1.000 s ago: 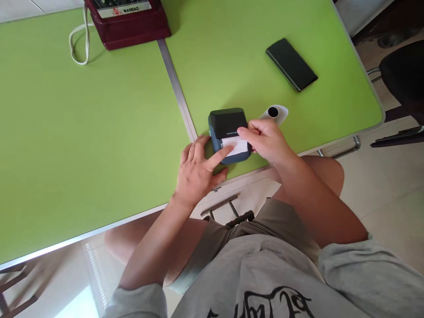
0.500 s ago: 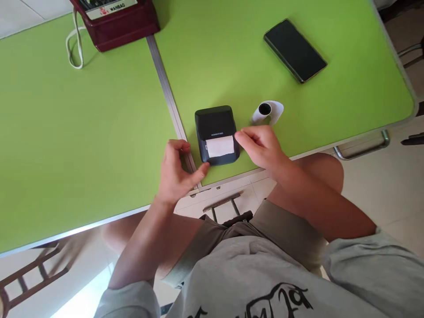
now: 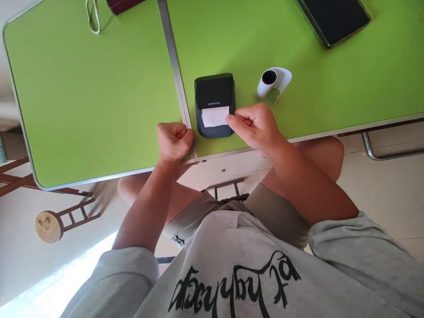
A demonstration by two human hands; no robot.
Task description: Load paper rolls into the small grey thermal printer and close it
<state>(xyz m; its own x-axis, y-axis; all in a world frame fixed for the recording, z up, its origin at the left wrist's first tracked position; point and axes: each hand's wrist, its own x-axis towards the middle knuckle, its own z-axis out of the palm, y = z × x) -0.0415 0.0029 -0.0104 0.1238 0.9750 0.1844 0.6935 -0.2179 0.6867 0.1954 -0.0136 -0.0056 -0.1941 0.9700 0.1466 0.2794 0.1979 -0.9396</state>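
A small black label printer lies on the green table beside the metal seam strip. From its slot a white paper label hangs over the lower front. My right hand is closed, thumb and bent index finger pinched at the right edge of that label. To the printer's left, my left hand rests on the table in a fist, apart from the printer, with nothing seen in it. Right of the printer, a white label roll with a dark core stands with its loose end curling outward.
A black phone lies at the upper right of the table. A dark red object with a white cord is cut off at the top. Below left, a stool lies on the floor.
My left hand has gone from spread fingers by the printer to a fist. My right thumb has moved from the printer's right side onto the label's edge. The camera view has shifted.
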